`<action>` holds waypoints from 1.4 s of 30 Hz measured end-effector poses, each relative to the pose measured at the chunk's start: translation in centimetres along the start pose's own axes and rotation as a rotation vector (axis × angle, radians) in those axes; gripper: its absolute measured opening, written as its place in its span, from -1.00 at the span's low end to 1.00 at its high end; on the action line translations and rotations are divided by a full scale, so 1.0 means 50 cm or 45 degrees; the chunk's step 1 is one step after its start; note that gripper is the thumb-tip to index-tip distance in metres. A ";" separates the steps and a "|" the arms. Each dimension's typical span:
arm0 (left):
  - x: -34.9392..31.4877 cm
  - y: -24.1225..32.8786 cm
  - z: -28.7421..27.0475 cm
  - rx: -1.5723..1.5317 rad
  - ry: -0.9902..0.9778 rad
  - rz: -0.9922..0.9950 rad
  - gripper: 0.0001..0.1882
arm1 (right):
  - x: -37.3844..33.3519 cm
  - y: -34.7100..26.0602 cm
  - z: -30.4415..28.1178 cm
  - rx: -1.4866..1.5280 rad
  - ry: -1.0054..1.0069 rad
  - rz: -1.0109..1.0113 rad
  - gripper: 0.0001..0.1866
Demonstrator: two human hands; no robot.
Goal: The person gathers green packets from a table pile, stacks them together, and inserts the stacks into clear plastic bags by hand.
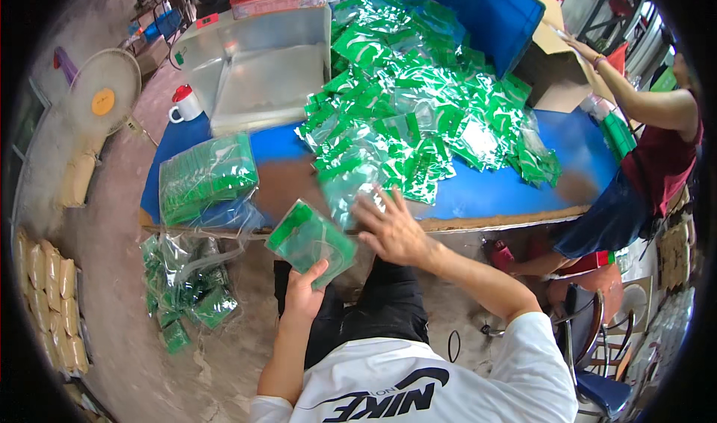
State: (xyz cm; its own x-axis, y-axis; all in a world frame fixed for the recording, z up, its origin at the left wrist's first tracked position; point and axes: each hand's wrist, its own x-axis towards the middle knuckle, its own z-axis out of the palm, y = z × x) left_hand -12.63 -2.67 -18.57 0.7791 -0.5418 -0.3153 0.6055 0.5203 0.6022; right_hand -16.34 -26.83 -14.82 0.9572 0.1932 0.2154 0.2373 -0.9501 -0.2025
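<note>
My left hand [305, 290] holds a small stack of green-and-clear plastic packets [310, 240] just below the front edge of the blue table [485, 195]. My right hand [390, 227] lies flat, fingers spread, on a blurred packet [351, 191] at the near edge of a big heap of the same green packets [418, 102] that covers the middle of the table. The hand holds nothing closed in it.
A bundled stack of packets [208, 176] sits at the table's left end, a clear bag of more [190, 285] hangs below. Metal trays [261, 72] and a white mug [184, 105] stand behind. Another person [657, 131] at the right reaches into a cardboard box [556, 68]. A fan [103, 90] stands left.
</note>
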 end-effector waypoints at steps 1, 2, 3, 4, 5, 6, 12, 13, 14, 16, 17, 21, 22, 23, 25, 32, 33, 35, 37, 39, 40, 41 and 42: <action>0.007 -0.011 0.003 0.006 0.023 0.005 -0.51 | -0.010 -0.013 0.004 0.094 0.044 -0.171 -0.49; 0.009 -0.017 0.005 0.013 0.046 0.012 -0.49 | -0.006 -0.005 0.004 0.093 0.036 -0.185 -0.49; 0.008 -0.019 0.006 0.008 0.049 0.014 -0.49 | 0.006 0.006 -0.001 0.295 0.023 -0.293 -0.56; 0.006 -0.020 0.007 0.017 0.066 -0.027 -0.48 | 0.018 0.014 -0.009 0.499 0.012 -0.401 -0.62; 0.004 -0.021 0.007 0.026 0.084 -0.067 -0.48 | 0.022 0.019 -0.019 0.489 0.191 -0.178 -0.69; 0.000 -0.023 0.004 0.025 0.077 -0.069 -0.48 | 0.039 0.035 -0.040 0.455 0.198 -0.026 -0.58; -0.009 -0.037 -0.051 -0.150 -0.062 0.016 -0.41 | 0.023 0.022 -0.003 -0.009 0.028 -0.208 -0.41; -0.005 -0.039 -0.047 -0.119 -0.062 0.008 -0.41 | 0.016 0.003 -0.010 0.132 0.011 -0.332 -0.49; -0.002 -0.041 -0.044 -0.088 -0.062 0.000 -0.42 | 0.024 0.006 -0.004 0.133 0.007 -0.346 -0.49; -0.001 -0.038 -0.033 -0.101 -0.033 -0.031 -0.42 | 0.045 0.009 -0.007 0.441 0.020 -0.403 -0.58; -0.002 -0.036 -0.032 -0.110 -0.001 -0.061 -0.42 | 0.066 0.007 -0.021 0.437 0.141 -0.139 -0.61; -0.007 -0.023 -0.051 -0.049 -0.038 -0.032 -0.42 | 0.134 0.068 0.025 -0.283 0.321 0.134 -0.33; -0.010 -0.020 -0.064 -0.077 0.000 0.028 -0.44 | 0.128 0.061 0.024 -0.281 0.328 0.125 -0.33; -0.008 -0.015 -0.079 -0.107 0.039 0.089 -0.46 | 0.114 0.049 0.025 -0.125 0.209 -0.020 -0.35; -0.007 0.004 -0.067 -0.079 0.018 0.109 -0.46 | 0.067 0.022 0.022 0.247 0.063 -0.222 -0.43; 0.002 0.009 -0.063 -0.003 -0.043 0.009 -0.45 | 0.091 0.053 -0.021 0.397 0.335 -0.034 -0.48; -0.002 0.007 -0.068 -0.029 -0.019 -0.013 -0.44 | 0.099 0.073 -0.018 0.117 0.305 0.032 -0.40; -0.006 -0.017 -0.117 -0.138 -0.095 -0.025 -0.40 | 0.096 0.087 0.003 -0.145 0.195 0.083 -0.22; -0.010 -0.028 -0.127 -0.320 -0.166 -0.024 -0.35 | 0.069 0.046 0.001 -0.089 0.095 -0.046 -0.28; -0.003 -0.035 -0.104 -0.347 -0.159 -0.006 -0.36 | 0.031 -0.004 0.005 0.026 0.069 -0.176 -0.45; -0.004 -0.037 -0.088 -0.368 -0.154 -0.001 -0.37 | 0.019 -0.015 0.008 0.324 0.024 -0.293 -0.57; -0.004 -0.036 -0.072 -0.361 -0.077 -0.015 -0.40 | 0.012 -0.013 0.012 0.433 -0.063 -0.299 -0.58; -0.004 -0.035 -0.065 -0.359 -0.073 -0.023 -0.40 | 0.011 -0.005 0.016 0.540 -0.138 -0.297 -0.60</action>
State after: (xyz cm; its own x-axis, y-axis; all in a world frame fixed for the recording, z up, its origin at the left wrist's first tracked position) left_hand -13.31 -1.34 -21.97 0.7621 -0.5849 -0.2777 0.6468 0.6688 0.3666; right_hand -15.72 -26.28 -15.41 0.8768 0.4349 0.2053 0.4725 -0.6994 -0.5363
